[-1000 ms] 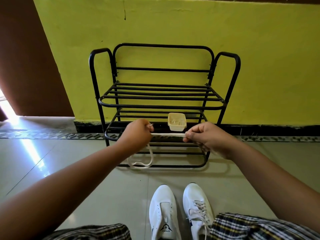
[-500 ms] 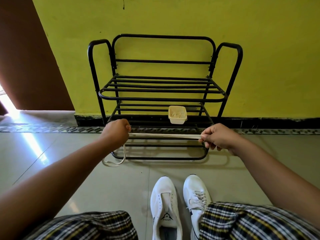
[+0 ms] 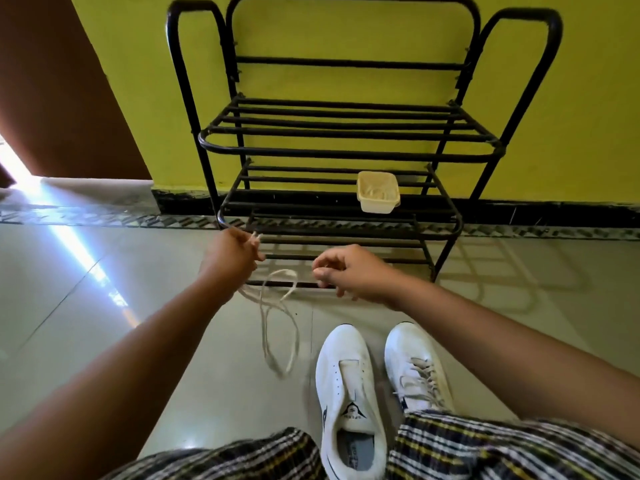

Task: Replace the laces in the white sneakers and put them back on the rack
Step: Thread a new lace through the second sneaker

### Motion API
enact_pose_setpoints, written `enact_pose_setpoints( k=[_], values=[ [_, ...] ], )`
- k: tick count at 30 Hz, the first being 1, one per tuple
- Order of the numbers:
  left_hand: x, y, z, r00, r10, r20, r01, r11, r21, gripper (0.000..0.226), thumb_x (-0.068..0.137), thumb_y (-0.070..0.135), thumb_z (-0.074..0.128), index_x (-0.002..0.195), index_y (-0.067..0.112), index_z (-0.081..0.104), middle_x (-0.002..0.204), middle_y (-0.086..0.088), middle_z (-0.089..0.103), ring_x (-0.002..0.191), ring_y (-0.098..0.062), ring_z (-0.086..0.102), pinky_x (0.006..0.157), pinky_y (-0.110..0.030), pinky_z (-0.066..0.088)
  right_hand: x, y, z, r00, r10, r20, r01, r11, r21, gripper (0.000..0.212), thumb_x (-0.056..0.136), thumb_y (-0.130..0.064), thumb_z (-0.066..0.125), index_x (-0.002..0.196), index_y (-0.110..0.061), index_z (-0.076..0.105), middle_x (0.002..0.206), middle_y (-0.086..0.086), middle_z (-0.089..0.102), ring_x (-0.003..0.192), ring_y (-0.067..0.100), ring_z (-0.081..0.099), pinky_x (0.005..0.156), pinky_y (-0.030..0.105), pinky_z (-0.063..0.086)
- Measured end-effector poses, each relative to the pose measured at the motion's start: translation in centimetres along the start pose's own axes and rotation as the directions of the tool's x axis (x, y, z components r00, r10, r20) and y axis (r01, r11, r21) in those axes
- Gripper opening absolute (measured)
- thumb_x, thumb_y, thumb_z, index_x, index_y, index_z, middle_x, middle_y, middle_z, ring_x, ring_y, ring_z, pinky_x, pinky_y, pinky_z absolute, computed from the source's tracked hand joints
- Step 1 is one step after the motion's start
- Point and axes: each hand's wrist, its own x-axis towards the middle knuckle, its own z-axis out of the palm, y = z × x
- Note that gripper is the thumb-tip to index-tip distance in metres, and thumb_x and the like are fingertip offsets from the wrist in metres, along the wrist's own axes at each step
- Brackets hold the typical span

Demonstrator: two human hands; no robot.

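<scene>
Two white sneakers stand on the tiled floor between my knees: the left sneaker (image 3: pixel 341 382) has no lace, the right sneaker (image 3: pixel 417 367) is laced. My left hand (image 3: pixel 232 259) grips one end of a white lace (image 3: pixel 278 327), which hangs in loose loops toward the floor just left of the shoes. My right hand (image 3: pixel 349 273) hovers beside it with fingers loosely curled, apart from the lace. The black metal rack (image 3: pixel 346 150) stands against the yellow wall just beyond both hands.
A small cream plastic tub (image 3: pixel 378 192) sits on the rack's middle shelf, right of centre. A brown door (image 3: pixel 52 81) is at the left, with bright sunlight streaking the floor. My checked-trousered knees fill the bottom edge.
The lace was stretched taut between both hands; my right hand has let go and the lace now dangles in loops from my left hand. The view has moved closer and lower.
</scene>
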Motion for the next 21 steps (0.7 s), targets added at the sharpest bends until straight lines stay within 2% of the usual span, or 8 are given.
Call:
enact_pose_setpoints(
  k=[3, 7, 9, 12, 14, 16, 18, 21],
  values=[
    [-0.9, -3.5, 3.1, 0.979, -0.021, 0.202, 0.000, 0.995, 0.100, 0.013, 0.095, 0.006, 0.049, 0.089, 0.008, 0.061, 0.077, -0.004, 0.062, 0.059, -0.009, 0.051, 0.051, -0.019, 0.041, -0.2, 4.8, -0.1, 0.990, 0.134, -0.041, -0.135, 0.991, -0.025, 0.018, 0.095, -0.023, 0.053, 0.101, -0.009, 0.063, 0.097, 0.012, 0.067, 0.063, 0.012, 0.053, 0.049, 0.018, 0.040],
    [-2.9, -8.9, 7.8, 0.922, -0.177, 0.345, 0.094, 0.965, 0.244, 0.010, 0.089, 0.009, 0.061, 0.080, 0.011, 0.065, 0.063, -0.001, 0.058, 0.044, -0.006, 0.047, 0.041, -0.015, 0.037, -1.6, 11.9, 4.1, 0.951, 0.307, 0.039, -0.309, 0.949, 0.065, 0.018, 0.093, -0.018, 0.055, 0.095, -0.005, 0.067, 0.081, 0.006, 0.066, 0.061, 0.013, 0.053, 0.051, 0.020, 0.041],
    [-3.5, -10.6, 9.1, 0.908, -0.191, 0.373, 0.075, 0.950, 0.304, 0.005, 0.085, 0.013, 0.068, 0.080, 0.012, 0.068, 0.059, -0.001, 0.057, 0.040, -0.003, 0.045, 0.042, -0.012, 0.038, -2.2, 13.7, 6.5, 0.942, 0.325, 0.084, -0.332, 0.941, 0.074, 0.020, 0.092, -0.015, 0.058, 0.094, 0.002, 0.068, 0.072, 0.003, 0.063, 0.059, 0.011, 0.052, 0.057, 0.022, 0.042],
    [-4.0, -11.7, 10.6, 0.894, -0.172, 0.414, -0.009, 0.916, 0.400, 0.006, 0.081, 0.017, 0.072, 0.077, 0.014, 0.069, 0.059, 0.005, 0.058, 0.051, -0.003, 0.049, 0.054, -0.016, 0.043, -2.1, 14.5, 8.3, 0.951, 0.290, 0.105, -0.293, 0.956, 0.018, 0.019, 0.091, -0.016, 0.060, 0.094, -0.001, 0.070, 0.062, -0.013, 0.054, 0.056, 0.000, 0.046, 0.057, 0.018, 0.038],
    [-4.1, -11.9, 11.3, 0.897, -0.145, 0.418, -0.068, 0.888, 0.456, 0.007, 0.082, 0.018, 0.070, 0.080, 0.012, 0.070, 0.059, 0.011, 0.054, 0.055, -0.001, 0.048, 0.051, -0.012, 0.036, -1.8, 14.5, 8.4, 0.953, 0.282, 0.107, -0.286, 0.958, 0.022, 0.016, 0.091, -0.016, 0.060, 0.093, -0.005, 0.071, 0.055, -0.017, 0.051, 0.052, -0.004, 0.045, 0.055, 0.018, 0.036],
    [-4.0, -12.0, 11.8, 0.902, -0.127, 0.413, -0.111, 0.856, 0.504, 0.007, 0.084, 0.016, 0.066, 0.083, 0.011, 0.071, 0.062, 0.012, 0.052, 0.062, -0.005, 0.050, 0.050, -0.010, 0.033, -1.7, 14.7, 8.4, 0.950, 0.290, 0.116, -0.296, 0.954, 0.040, 0.012, 0.090, -0.016, 0.060, 0.088, -0.010, 0.070, 0.047, -0.018, 0.054, 0.047, -0.006, 0.049, 0.057, 0.020, 0.037],
    [-4.0, -12.2, 12.1, 0.901, -0.131, 0.414, -0.124, 0.836, 0.535, 0.009, 0.084, 0.014, 0.062, 0.081, 0.011, 0.070, 0.064, 0.010, 0.054, 0.069, -0.012, 0.052, 0.050, -0.013, 0.033, -1.7, 14.7, 8.4, 0.944, 0.301, 0.131, -0.309, 0.950, 0.045, 0.016, 0.089, -0.019, 0.061, 0.087, -0.006, 0.071, 0.059, -0.016, 0.060, 0.056, -0.003, 0.052, 0.063, 0.021, 0.040],
    [-3.9, -12.2, 12.6, 0.897, -0.148, 0.417, -0.124, 0.821, 0.558, 0.009, 0.083, 0.015, 0.062, 0.079, 0.014, 0.070, 0.072, 0.003, 0.061, 0.072, -0.016, 0.055, 0.056, -0.020, 0.038, -1.8, 14.6, 8.6, 0.934, 0.315, 0.169, -0.325, 0.945, 0.036, 0.022, 0.087, -0.025, 0.064, 0.086, -0.005, 0.071, 0.071, 0.001, 0.061, 0.064, 0.013, 0.053, 0.066, 0.026, 0.042]
  ],
)
